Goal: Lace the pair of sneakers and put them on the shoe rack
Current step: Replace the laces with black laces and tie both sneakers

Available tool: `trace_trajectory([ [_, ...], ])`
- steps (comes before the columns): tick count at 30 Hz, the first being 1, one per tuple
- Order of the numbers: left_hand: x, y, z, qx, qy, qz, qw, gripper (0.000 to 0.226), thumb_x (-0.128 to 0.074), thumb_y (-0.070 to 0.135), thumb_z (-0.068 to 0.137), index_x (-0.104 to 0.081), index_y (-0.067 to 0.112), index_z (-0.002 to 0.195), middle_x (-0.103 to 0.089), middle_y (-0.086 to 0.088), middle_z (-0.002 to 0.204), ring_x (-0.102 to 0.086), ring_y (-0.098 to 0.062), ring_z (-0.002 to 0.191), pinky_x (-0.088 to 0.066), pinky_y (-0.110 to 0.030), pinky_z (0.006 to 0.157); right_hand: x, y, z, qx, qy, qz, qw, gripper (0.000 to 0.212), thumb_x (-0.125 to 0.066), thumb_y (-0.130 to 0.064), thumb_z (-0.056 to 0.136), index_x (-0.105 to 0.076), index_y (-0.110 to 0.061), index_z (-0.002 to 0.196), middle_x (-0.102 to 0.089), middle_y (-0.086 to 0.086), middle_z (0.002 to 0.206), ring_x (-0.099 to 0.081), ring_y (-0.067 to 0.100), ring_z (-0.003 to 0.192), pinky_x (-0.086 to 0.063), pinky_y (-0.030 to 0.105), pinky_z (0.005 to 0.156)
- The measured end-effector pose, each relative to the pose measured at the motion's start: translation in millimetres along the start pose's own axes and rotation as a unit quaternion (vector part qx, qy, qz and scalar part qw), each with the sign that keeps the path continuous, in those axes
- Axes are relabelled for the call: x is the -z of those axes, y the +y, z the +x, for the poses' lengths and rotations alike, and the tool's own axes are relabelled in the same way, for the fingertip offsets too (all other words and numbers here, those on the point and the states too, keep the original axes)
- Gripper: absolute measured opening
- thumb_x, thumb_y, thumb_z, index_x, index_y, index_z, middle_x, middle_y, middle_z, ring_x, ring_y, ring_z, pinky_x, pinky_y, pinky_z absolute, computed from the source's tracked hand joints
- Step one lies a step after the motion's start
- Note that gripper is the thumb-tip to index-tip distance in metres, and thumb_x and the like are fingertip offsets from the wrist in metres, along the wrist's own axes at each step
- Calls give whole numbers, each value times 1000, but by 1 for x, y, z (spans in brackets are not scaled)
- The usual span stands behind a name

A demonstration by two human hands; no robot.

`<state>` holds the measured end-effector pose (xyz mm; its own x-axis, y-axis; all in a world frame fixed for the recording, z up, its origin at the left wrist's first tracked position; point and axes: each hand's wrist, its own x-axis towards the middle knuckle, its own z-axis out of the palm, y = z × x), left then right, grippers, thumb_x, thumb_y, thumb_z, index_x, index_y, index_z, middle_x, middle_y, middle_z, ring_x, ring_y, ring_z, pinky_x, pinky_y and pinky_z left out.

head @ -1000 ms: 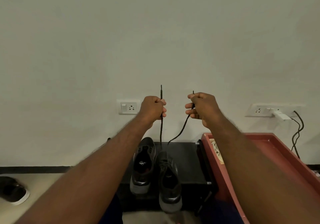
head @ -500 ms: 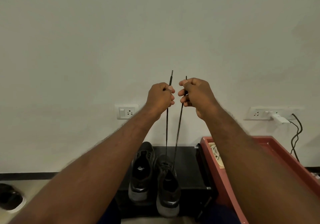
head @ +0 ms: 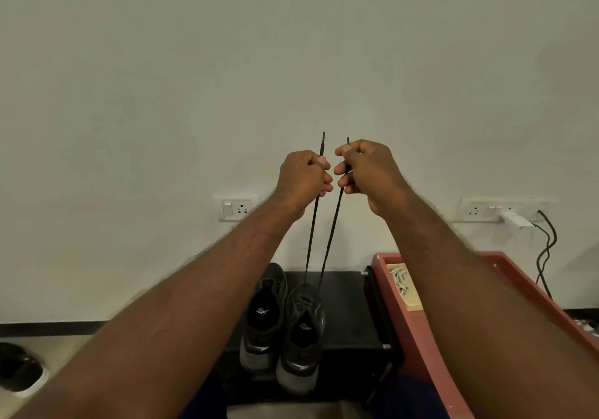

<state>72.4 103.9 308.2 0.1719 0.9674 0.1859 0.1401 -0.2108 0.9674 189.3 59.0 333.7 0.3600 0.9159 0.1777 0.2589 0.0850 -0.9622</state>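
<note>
Left hand (head: 303, 179) and right hand (head: 368, 172) each fist-clamp one end of thin black shoelace (head: 330, 240), taut above right dark grey mesh sneaker (head: 303, 337); tips protrude above fingers.

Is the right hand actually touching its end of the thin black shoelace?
Touching. The head view shows the thin black shoelace running up into the right hand, pinched in its curled grip, with the lace tip sticking out above.
</note>
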Motion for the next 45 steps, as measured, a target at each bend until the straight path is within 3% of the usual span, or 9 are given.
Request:
trace_trajectory([
  [15, 4, -19, -3, 36, -27, 10, 999, 26, -45, 17, 104, -64, 0, 99, -68, -11, 78, -68, -20, 65, -60, -39, 73, 1, 15, -1, -21, 2, -45, 999, 22, -45, -12, 101, -66, -6, 107, -65, 8, 75, -53, 13, 48, -44, 24, 46],
  [23, 12, -81, -8, 81, -93, 180, 976, 23, -49, 14, 100, -64, -3, 97, -74, -14, 82, -65, -15, 60, -50, -24, 57, -2, 105, -13, -190, -43, -86, 977, 50, -56, -15, 102, -34, -6, 146, -69, 15, 91, -56, 16, 58, -45, 27, 51],
  [27, 17, -108, -3, 54, -38, 221, 973, 34, -49, 21, 103, -52, 1, 130, -63, -14, 123, -61, -28, 112, -48, -33, 92, -2, 146, -12, -146, -31, -64, 987, 72, -62, -21, 98, -18, -16, 156, -59, 8, 120, -69, 26, 90, -60, 38, 76],
  [30, 14, -146, -19, 80, -61, 254, 962, 62, -50, 26, 102, -22, 3, 153, -37, -16, 153, -36, -31, 141, -30, -38, 116, -7, 196, -34, -135, 11, -137, 981, 85, -67, -33, 93, -13, -26, 159, -34, 3, 157, -45, 28, 138, -42, 50, 112],
  [32, 10, -182, -44, 114, -82, 288, 947, 58, -51, 24, 101, -30, 1, 149, -42, -18, 150, -39, -34, 139, -33, -41, 114, -17, 252, -58, -184, 33, -119, 975, 71, -68, -39, 88, -37, -19, 149, -53, 8, 143, -54, 30, 130, -47, 53, 106],
  [34, 3, -216, -74, 137, -90, 318, 934, 35, -54, 24, 99, -57, -1, 123, -62, -19, 123, -56, -36, 118, -45, -38, 97, -32, 303, -88, -236, 20, -105, 966, 43, -67, -45, 83, -64, -18, 116, -70, 8, 101, -69, 32, 98, -56, 55, 88],
  [38, -14, -261, -107, 189, -121, 322, 920, 33, -57, 26, 98, -57, 7, 72, -62, -13, 76, -64, -33, 83, -50, -36, 75, -59, 335, -128, -264, -16, -105, 959, 41, -62, -42, 92, -60, -13, 62, -62, 7, 63, -62, 28, 65, -55, 51, 67],
  [41, -32, -270, -108, 205, -115, 319, 918, 30, -54, 26, 98, -62, 2, 83, -67, -17, 88, -64, -33, 90, -49, -36, 76, -68, 330, -122, -268, -11, -111, 957, 47, -61, -42, 96, -54, -16, 58, -55, 2, 59, -55, 19, 60, -43, 35, 57],
  [45, -45, -273, -98, 213, -92, 337, 913, 26, -52, 26, 99, -65, 2, 99, -67, -14, 102, -63, -29, 98, -42, -31, 75, -77, 331, -111, -288, -49, -49, 955, 31, -61, -42, 96, -76, -17, 85, -73, 1, 83, -70, 16, 81, -59, 36, 73],
])
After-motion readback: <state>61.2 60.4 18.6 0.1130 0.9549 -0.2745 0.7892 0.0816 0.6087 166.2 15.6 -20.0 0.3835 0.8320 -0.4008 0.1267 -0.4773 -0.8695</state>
